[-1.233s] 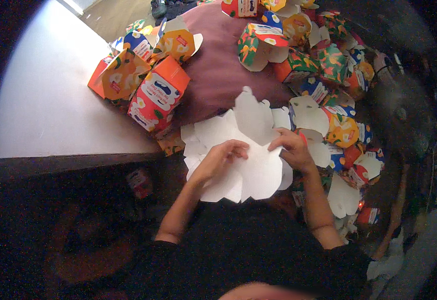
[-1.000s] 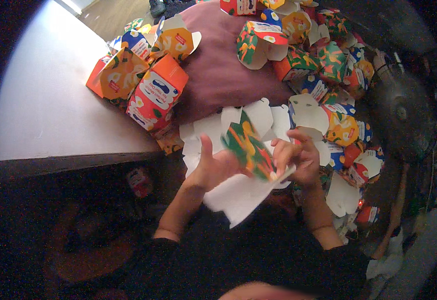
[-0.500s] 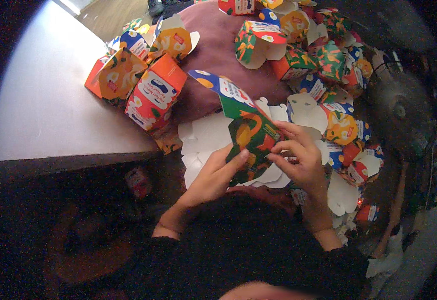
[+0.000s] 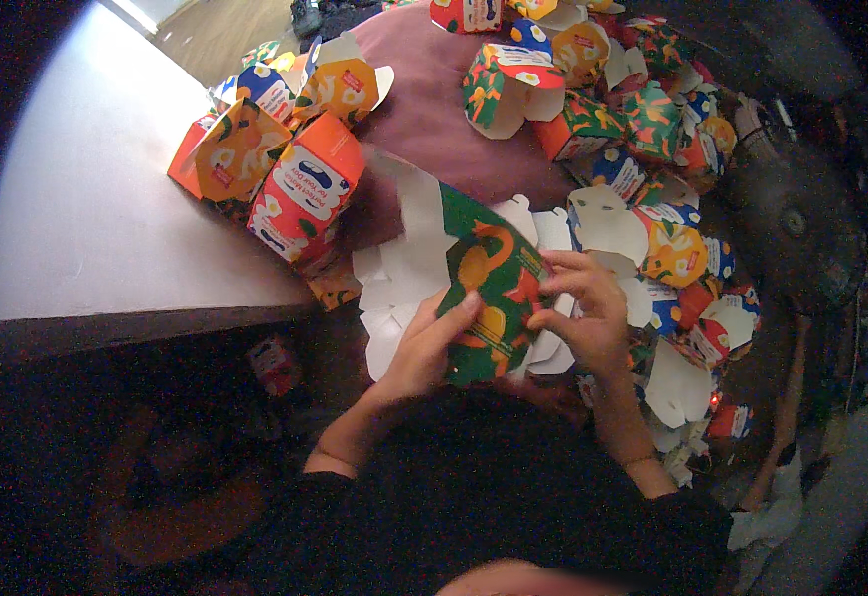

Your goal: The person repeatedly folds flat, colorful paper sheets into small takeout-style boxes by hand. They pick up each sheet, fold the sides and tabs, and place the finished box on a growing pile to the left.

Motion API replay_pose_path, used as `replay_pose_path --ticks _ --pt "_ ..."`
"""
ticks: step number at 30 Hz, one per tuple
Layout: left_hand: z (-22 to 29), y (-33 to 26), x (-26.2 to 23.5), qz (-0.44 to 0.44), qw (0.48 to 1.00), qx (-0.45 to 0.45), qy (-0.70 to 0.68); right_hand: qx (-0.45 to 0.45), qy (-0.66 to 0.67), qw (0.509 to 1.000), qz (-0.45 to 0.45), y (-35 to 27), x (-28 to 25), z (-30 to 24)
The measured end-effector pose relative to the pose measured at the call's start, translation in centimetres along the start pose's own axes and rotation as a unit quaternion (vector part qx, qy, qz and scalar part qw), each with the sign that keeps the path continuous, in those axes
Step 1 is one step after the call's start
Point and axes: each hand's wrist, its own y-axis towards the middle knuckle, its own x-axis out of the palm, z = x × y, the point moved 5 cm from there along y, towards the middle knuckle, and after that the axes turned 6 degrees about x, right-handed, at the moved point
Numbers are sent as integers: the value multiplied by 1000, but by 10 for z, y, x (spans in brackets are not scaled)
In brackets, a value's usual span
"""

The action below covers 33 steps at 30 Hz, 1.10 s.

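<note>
Item: green printed carton blank (image 4: 489, 288), part-folded, with orange and yellow figures on the outer face and a white inner face and flaps. Position: held above the stack of flat white blanks (image 4: 394, 288) near the white desk's (image 4: 86, 219) near right corner.

Left hand (image 4: 424, 343): fingers closed on the blank's lower left edge, thumb across the printed panel.

Right hand (image 4: 583, 308): fingertips pinching its right edge, near a fold.

Handling, judged: light thin card, stiff only along the panels, easily creased or torn at the flaps; best gripped at panel edges beside the score lines.

Surroundings: orange assembled cartons (image 4: 285, 179) on the desk's right edge; loose mixed cartons (image 4: 652, 129) heaped over a maroon cushion (image 4: 434, 109).
</note>
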Motion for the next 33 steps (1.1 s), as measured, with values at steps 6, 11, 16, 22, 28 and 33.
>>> replay_pose_path --ticks 6,11,16,22,28,33 --pt "2 4 8 -19 989 146 8 158 4 987 -17 -9 -4 10" --pt "-6 9 8 -162 963 104 188 -2 -59 992 -115 16 -14 0" --pt "-17 9 13 -113 988 23 105 -18 -52 986 -155 15 -14 2" --pt "-17 0 15 -133 990 29 25 40 -110 993 -13 9 -29 -2" --pt "-21 9 3 -75 995 -28 55 -140 -144 979 9 5 -24 -21" --pt "-23 4 4 -95 994 -55 2 -164 -122 973 -109 6 -29 -22"
